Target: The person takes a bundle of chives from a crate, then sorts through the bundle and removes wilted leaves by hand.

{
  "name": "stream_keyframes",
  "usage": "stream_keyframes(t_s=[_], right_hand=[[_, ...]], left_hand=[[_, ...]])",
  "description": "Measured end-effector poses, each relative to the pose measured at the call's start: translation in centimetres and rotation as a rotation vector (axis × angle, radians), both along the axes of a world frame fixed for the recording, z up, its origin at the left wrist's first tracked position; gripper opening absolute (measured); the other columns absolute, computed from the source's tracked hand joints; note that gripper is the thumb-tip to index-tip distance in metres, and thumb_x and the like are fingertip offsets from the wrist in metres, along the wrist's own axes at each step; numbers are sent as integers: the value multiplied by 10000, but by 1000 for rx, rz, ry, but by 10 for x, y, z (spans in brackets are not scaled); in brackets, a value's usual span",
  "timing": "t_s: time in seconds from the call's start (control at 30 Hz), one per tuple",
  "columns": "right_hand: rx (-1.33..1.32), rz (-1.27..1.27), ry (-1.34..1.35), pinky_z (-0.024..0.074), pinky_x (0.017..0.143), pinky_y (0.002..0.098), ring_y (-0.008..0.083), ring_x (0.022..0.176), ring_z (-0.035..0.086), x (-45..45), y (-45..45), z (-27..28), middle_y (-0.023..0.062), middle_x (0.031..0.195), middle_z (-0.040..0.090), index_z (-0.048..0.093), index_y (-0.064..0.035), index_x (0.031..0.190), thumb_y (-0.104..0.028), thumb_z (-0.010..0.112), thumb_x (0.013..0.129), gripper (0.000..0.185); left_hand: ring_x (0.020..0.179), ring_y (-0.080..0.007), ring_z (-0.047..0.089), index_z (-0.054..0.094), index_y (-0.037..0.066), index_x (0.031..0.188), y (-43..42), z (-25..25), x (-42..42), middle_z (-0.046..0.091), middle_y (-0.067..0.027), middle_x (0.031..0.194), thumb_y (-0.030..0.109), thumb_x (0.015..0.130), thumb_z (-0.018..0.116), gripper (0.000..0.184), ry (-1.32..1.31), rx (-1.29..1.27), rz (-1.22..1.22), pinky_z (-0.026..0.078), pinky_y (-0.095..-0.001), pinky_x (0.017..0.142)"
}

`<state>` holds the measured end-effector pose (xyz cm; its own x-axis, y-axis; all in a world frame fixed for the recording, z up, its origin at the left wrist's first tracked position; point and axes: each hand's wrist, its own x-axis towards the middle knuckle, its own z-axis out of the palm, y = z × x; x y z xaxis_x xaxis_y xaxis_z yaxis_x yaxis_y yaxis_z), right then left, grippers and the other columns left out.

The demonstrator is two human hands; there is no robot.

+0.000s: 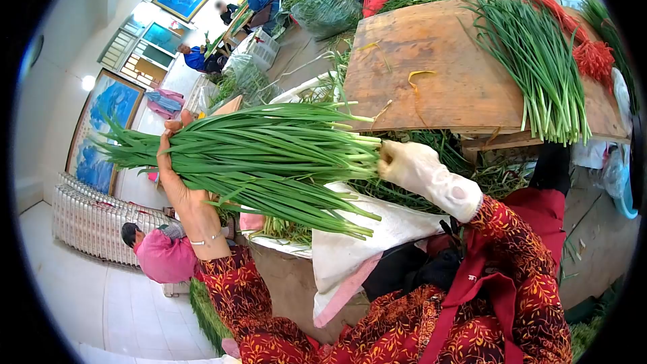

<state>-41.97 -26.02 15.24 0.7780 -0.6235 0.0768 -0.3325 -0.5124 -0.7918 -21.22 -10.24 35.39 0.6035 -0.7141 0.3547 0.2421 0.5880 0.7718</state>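
Note:
A large bunch of long green leafy stalks (269,152) stretches across the middle of the view, leaf tips to the left and pale stem ends to the right. My bare left hand (171,145) is wrapped round the bunch near its leafy end, with a thin bracelet on the wrist. At the stem ends is my right hand (397,162) in a whitish glove, its fingers closed on some of the pale ends. White cloth (350,249) lies below the bunch, over my lap.
A wooden board (431,61) at the upper right bears another green bunch (539,74) and red ties (593,57). Loose greens lie beneath its edge. People (165,253) sit at the left and far back, near crates (263,47) and a filled plastic bag (323,10).

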Motion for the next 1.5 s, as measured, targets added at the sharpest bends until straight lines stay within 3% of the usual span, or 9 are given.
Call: stream_keyframes(t_s=[0.1, 0.17, 0.2, 0.43, 0.9, 1.1, 1.23, 1.37, 1.5], right_hand=[[-10, 30, 414, 495, 688, 397, 306, 793, 616, -18, -15, -88, 161, 829, 632, 632, -69, 891, -243, 525, 745, 251], [-152, 397, 1057, 478, 778, 403, 269, 936, 601, -28, -37, -228, 92, 1002, 629, 594, -108, 1085, -321, 577, 765, 384], [-166, 488, 1172, 463, 813, 370, 253, 1002, 574, -52, -38, -183, 57, 1088, 602, 594, -111, 1089, -374, 579, 772, 413], [77, 86, -449, 449, 779, 358, 288, 900, 576, -19, -34, -8, 132, 972, 605, 594, -77, 1004, -353, 524, 828, 334], [-161, 109, -217, 486, 643, 391, 314, 722, 606, 15, -1, 17, 131, 764, 626, 587, -50, 835, -268, 499, 791, 240], [-19, 50, 442, 490, 687, 380, 279, 835, 612, -13, -12, -77, 141, 874, 633, 629, -51, 855, -280, 486, 798, 276], [-186, 440, 984, 489, 702, 364, 265, 859, 601, -50, -35, -121, 109, 905, 636, 641, -79, 946, -402, 511, 800, 377], [-18, 124, -187, 466, 724, 379, 301, 859, 581, -37, -40, -32, 141, 974, 602, 572, -65, 1042, -394, 432, 864, 399], [396, 95, -182, 447, 674, 328, 251, 736, 600, -7, -32, 28, 139, 783, 635, 613, -90, 1046, -470, 548, 795, 460]], left_hand=[[1154, -222, 445, 531, 40, 952, 13, 2, 8, 549, -39, 1014, 89, 833, 525, 129, -45, -7, 18, 355, -438, 988], [1169, -234, 427, 529, 30, 944, 23, 4, 16, 544, -39, 1005, 70, 833, 518, 119, 16, -80, 7, 336, -440, 1002], [1176, -243, 416, 524, 16, 936, 25, 6, 18, 540, -49, 995, 55, 834, 510, 110, 25, -99, -12, 324, -445, 1011], [1136, -237, 454, 519, 13, 946, 16, 2, 16, 539, -42, 965, 80, 846, 504, 122, 24, -83, -11, 345, -400, 1000], [1145, -244, 444, 520, -1, 962, 5, -6, 2, 542, -58, 992, 74, 835, 523, 147, 9, -13, -20, 336, -411, 1005], [1100, -228, 488, 544, 22, 958, 20, 1, -1, 565, -48, 987, 88, 816, 551, 156, -20, -57, 37, 342, -438, 994], [1043, -204, 528, 555, 42, 936, 27, 10, -4, 581, -36, 947, 87, 817, 552, 127, 37, -115, 52, 383, -433, 960], [1090, -185, 491, 540, 34, 959, 28, 5, -4, 564, -61, 1004, 68, 820, 546, 143, 8, -99, 2, 370, -351, 975], [1021, -184, 520, 546, 40, 948, 26, 6, -6, 570, -56, 984, 106, 820, 558, 144, -76, -64, 34, 395, -355, 938]])
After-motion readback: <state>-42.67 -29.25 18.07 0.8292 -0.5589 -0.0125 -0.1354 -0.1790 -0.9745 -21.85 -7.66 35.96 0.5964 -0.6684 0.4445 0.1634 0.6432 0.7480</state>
